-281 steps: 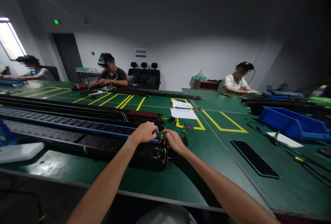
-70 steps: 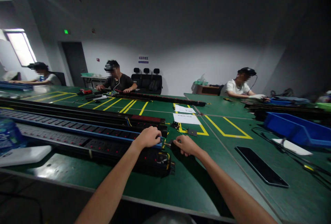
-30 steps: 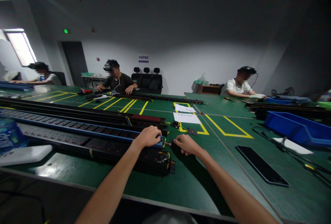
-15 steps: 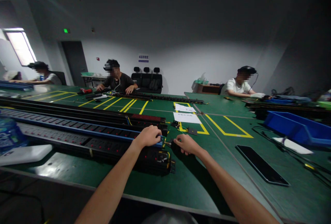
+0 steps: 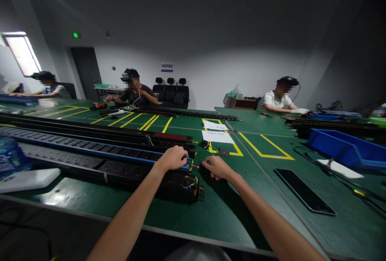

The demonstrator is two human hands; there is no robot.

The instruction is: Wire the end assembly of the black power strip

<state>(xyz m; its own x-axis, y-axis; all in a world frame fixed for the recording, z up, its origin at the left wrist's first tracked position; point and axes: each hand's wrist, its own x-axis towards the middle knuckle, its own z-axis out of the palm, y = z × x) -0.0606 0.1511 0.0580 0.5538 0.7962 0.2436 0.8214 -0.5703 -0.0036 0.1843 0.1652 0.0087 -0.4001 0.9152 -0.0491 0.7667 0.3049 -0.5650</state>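
Note:
My left hand (image 5: 174, 158) is closed over the right end of a long blue-edged strip of sockets (image 5: 126, 153), its fingers bent around that end. Facing it, my right hand (image 5: 217, 167) pinches a small dark piece (image 5: 202, 168) beside the strip's end, where a thin light rod and green and yellow wires show between the hands. What the dark piece is cannot be made out. A black socket strip (image 5: 177, 182) with red dots lies nearer me, its end open with wires showing.
Beyond the hands lie white papers (image 5: 217, 136) and a small wired part (image 5: 223, 152). To the right are a phone (image 5: 304, 191), cables and a blue tray (image 5: 346, 148). A bottle (image 5: 12, 158) stands left. Three people sit across the table.
My hands have barely moved. The person in the dark shirt across the table has raised one hand towards the face and shifted the other to the left.

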